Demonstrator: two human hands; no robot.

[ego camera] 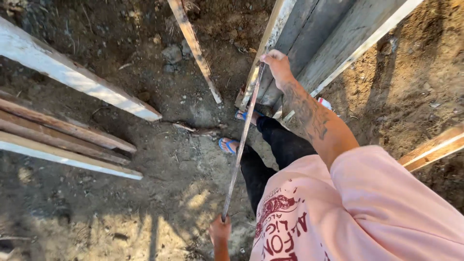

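Head view, looking steeply down: the ground is bare, packed brown earth strewn with small stones and clods, sunlit in patches at the bottom and shaded higher up. The person stands on it in blue flip-flop sandals (227,145), black trousers and a pink short-sleeved shirt with dark red print (348,212).

A long thin rust-brown metal rod (241,140) runs slantwise between the two hands. The right hand (276,64) is closed around its upper end, fingers wrapped and thumb over, the tattooed forearm stretched out from the shirt sleeve. The left hand (220,229) is clenched on the rod's lower end, close to the body at the bottom edge of the picture. The rod passes over the sandalled feet.

Just beside the right hand, touching the rod's upper end or nearly so, stands a weathered grey timber frame of upright planks (314,43), set into the soil. Left of that hand a narrow pale wooden lath (195,48) lies slantwise on the dirt. Further left, well apart from both hands, a broad white-painted plank (72,75) slopes across the earth, and below it a stack of reddish-brown and pale boards (63,140) reaches in from the left edge. To the right of the right forearm an orange-brown timber end (435,147) juts in over loose, lighter soil.
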